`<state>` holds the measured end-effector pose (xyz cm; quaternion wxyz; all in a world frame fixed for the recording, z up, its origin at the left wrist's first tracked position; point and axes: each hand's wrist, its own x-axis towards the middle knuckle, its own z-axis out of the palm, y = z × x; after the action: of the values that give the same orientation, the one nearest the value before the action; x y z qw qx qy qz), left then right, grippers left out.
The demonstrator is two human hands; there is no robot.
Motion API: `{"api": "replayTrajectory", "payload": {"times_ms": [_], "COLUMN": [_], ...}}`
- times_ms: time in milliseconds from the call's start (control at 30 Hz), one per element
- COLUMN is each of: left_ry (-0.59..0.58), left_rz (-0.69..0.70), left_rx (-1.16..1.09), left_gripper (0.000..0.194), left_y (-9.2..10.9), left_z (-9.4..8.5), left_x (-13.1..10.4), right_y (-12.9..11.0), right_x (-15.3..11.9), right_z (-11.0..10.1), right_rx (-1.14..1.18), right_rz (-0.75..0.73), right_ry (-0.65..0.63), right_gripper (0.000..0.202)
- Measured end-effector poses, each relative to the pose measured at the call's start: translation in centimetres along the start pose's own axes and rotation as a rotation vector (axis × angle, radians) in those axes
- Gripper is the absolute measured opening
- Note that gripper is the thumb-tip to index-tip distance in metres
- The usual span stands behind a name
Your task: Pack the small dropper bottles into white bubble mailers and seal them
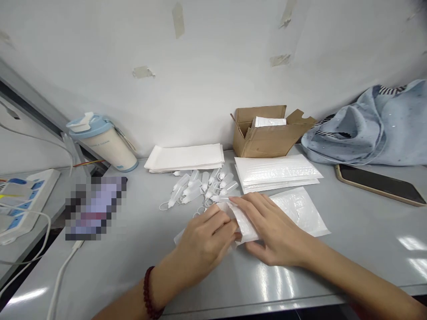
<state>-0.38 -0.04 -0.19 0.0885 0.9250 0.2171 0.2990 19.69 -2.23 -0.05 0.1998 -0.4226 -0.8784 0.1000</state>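
White, glossy plastic film formed the pouch (246,226) under work, which sat above the grey tabletop (133,271) near its front edge. Both hands were together on it: the right hand (276,231) was clamped along one side, fingers over the top and thumb below, while the left hand (203,235) was curled at the parted mouth, its fingertips hidden, so whether they pinched the lip or reached inside could not be told. Progress as observed: one pouch, mouth open, not sealed; its contents, if any, were out of sight. Small squeeze bottles (192,191) lay loose in a jumble just beyond the hands, outside any visible packaging. A single flat pouch (302,213) lay beside the right hand, and behind it a stack of padded pouches (276,171) was slightly fanned. A second white stack (187,158), smoother and more matte, lay to the left, against the wall side of the bottles. No closed, filled pouch could be identified among these. Materials: the bottles were translucent, soft-looking cylinders with tapered white tips and thin looped tethers; the padded pouches showed a wrinkled, bubbled sheen and straight edges. A brown cardboard box (267,144) stood behind with flaps raised, a white packet (269,122) showing above its rim. A beaded dark-red bracelet (147,293) circled the left wrist.
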Motion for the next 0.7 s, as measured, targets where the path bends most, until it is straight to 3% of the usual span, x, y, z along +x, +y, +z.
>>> {"api": "replayTrajectory", "payload": {"times_ms": [267, 500, 700], "left_ry": [-0.061, 0.042, 0.136], "left_rz": [0.013, -0.237, -0.066], "left_rx": [-0.093, -0.085, -0.065], "left_gripper": [0.022, 0.023, 0.03], "left_y": [0.3, 0.5, 0.8], "left_z": [0.6, 1.1, 1.5], "left_x": [-0.1, -0.3, -0.2], "right_y": [0.0, -0.4, -0.7], "right_x": [0.1, 0.0, 0.0], "right_z": [0.1, -0.1, 0.0], "right_rx": [-0.02, 0.006, 0.059], "right_rz": [0.009, 0.001, 0.004], "right_ry": [-0.025, -0.029, -0.037], "right_gripper": [0.072, 0.072, 0.072]}}
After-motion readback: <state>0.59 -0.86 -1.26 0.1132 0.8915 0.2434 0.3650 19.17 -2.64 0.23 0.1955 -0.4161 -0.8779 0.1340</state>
